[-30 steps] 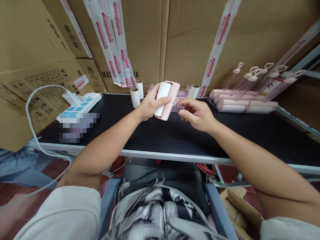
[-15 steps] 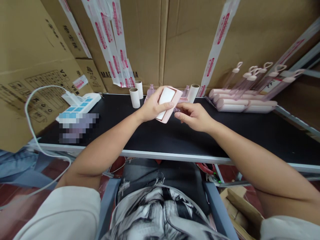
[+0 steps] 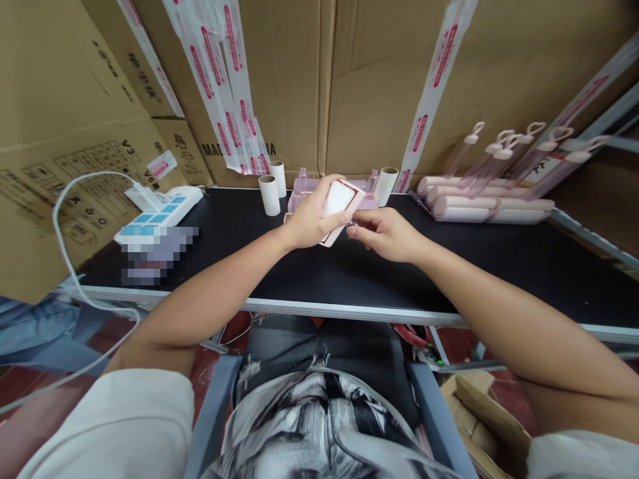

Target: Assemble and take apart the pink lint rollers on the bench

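Observation:
My left hand (image 3: 317,216) is closed around a lint roller (image 3: 338,199), a pale pink case with a white face, tilted above the black table. Its thumb lies across the white face. My right hand (image 3: 389,233) is at the case's right edge, with thumb and fingertips pinched on a small translucent purple part, likely the roller's handle (image 3: 352,225). The far end of that part is hidden by the fingers. Behind my hands lie translucent purple roller parts (image 3: 369,187), partly covered by the left hand.
White hollow tubes (image 3: 269,196) stand behind my left hand, and another white tube (image 3: 385,187) leans at the right. Several pink lint rollers (image 3: 492,207) with loop-ended handles lie at the right. A power strip (image 3: 162,211) with a white cable sits left. Cardboard (image 3: 379,86) walls the back.
My left hand has moved slightly right and turned the lint roller a little. More of the purple parts behind it shows. The right hand keeps its pinch with little movement.

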`<state>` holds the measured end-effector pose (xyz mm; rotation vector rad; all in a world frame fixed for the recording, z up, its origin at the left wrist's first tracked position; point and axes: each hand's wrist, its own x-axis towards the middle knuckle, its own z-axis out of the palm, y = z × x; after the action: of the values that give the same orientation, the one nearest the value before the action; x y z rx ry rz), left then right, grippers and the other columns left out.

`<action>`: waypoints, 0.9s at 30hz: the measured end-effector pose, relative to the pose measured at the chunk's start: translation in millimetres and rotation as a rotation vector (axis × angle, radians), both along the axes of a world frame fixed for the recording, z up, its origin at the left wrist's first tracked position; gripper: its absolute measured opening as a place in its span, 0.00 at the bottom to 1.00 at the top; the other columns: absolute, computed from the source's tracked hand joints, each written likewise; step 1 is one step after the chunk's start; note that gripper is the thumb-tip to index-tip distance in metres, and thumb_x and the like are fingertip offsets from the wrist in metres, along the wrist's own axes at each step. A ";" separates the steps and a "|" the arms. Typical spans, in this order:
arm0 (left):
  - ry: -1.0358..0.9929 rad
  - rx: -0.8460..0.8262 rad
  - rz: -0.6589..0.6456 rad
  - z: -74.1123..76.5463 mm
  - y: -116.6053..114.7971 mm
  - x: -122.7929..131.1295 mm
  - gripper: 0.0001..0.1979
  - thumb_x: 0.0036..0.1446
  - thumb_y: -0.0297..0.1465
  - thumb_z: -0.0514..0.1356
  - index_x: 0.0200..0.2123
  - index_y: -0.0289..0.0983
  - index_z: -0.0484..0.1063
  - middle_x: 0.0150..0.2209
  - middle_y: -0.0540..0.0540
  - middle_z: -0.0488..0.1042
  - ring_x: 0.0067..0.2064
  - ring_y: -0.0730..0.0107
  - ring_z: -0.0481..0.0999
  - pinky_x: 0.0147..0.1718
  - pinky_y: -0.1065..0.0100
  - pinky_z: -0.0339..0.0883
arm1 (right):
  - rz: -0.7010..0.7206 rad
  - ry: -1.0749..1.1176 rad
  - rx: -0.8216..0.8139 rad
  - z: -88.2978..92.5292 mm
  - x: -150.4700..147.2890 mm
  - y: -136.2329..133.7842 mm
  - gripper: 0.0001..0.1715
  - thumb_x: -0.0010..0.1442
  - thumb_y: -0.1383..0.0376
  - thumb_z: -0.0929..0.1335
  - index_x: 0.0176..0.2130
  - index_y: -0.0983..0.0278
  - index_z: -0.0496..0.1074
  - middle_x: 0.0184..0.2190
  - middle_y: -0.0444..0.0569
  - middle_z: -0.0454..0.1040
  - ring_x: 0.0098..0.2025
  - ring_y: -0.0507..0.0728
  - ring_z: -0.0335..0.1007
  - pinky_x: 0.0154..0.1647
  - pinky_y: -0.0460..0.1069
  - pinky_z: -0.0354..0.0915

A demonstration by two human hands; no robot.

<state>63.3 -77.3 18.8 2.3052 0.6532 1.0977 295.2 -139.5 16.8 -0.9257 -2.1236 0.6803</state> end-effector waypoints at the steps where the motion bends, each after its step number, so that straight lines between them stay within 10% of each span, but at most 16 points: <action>1: 0.011 0.007 0.007 1.1 -1.4 -0.1 0.47 0.58 0.63 0.66 0.69 0.39 0.61 0.63 0.35 0.76 0.57 0.51 0.78 0.56 0.55 0.71 | -0.004 -0.004 0.013 -0.4 -0.5 -0.2 0.30 0.69 0.38 0.72 0.38 0.62 0.78 0.23 0.41 0.68 0.25 0.54 0.63 0.29 0.50 0.59; 14: 0.032 -0.022 0.006 -2.2 -6.5 5.3 0.47 0.59 0.64 0.65 0.67 0.38 0.62 0.62 0.35 0.76 0.59 0.49 0.78 0.59 0.52 0.71 | -0.005 0.162 -0.233 -9.5 0.7 5.0 0.39 0.61 0.46 0.81 0.61 0.59 0.68 0.26 0.37 0.76 0.20 0.53 0.69 0.20 0.47 0.64; 23: -0.062 0.018 0.032 11.1 -2.1 -1.1 0.48 0.53 0.62 0.71 0.67 0.40 0.67 0.64 0.35 0.77 0.62 0.47 0.79 0.62 0.51 0.73 | 0.045 0.171 -0.154 8.0 -0.5 -0.7 0.36 0.61 0.39 0.80 0.53 0.59 0.73 0.25 0.38 0.72 0.23 0.53 0.68 0.25 0.49 0.69; 27: -0.142 -0.087 -0.014 20.3 -1.7 -11.4 0.44 0.59 0.62 0.68 0.68 0.41 0.66 0.53 0.38 0.82 0.48 0.57 0.84 0.49 0.56 0.79 | 0.001 0.193 -0.094 10.7 6.7 -0.1 0.36 0.60 0.38 0.80 0.52 0.60 0.76 0.26 0.41 0.73 0.23 0.53 0.67 0.24 0.50 0.68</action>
<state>51.9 -79.0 39.1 2.1332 0.6166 1.1910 301.9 -139.6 27.6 -0.8717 -1.9355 0.8420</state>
